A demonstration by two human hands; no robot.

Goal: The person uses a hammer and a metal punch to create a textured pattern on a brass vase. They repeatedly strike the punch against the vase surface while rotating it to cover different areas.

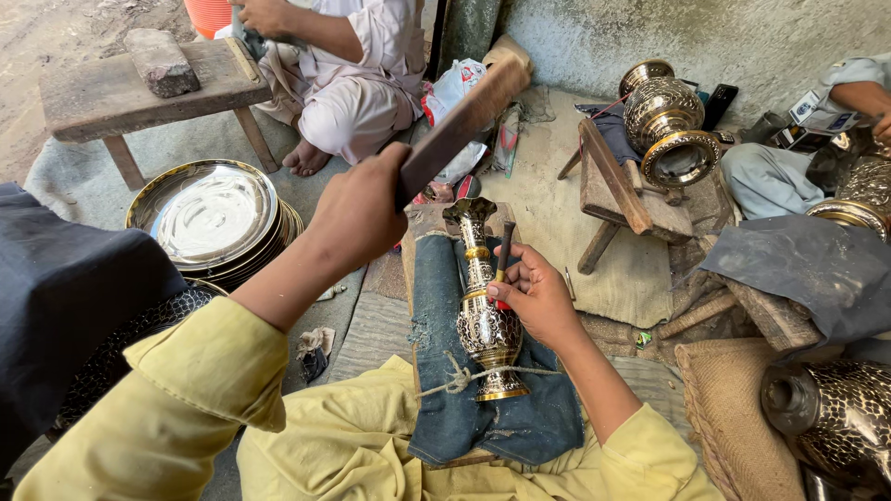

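Fingers, right hand (534,295): curled around a thin dark chisel-like punch with a red grip (502,263), tip set on the neck of the vase.
Fingers, left hand (357,215): closed tight on one end of a long flat brown wooden beater (461,124), raised at a slant above and left of the vase.
Landmark: tall engraved brass vase with flared mouth and bulbous silver-and-gold body (485,315), lying lengthwise, base toward the wearer.
Support: blue denim-wrapped block (434,371) directly beneath the vase; a pale cord (459,378) ties the vase down near its base.
Left of vase: stack of round silver-and-brass trays (215,219) on the ground.
Upper right of vase: larger engraved brass urn (666,121) resting on a wooden stand (617,190).
Behind vase: seated person in pale clothing (357,79) beside a low wooden bench (139,93).
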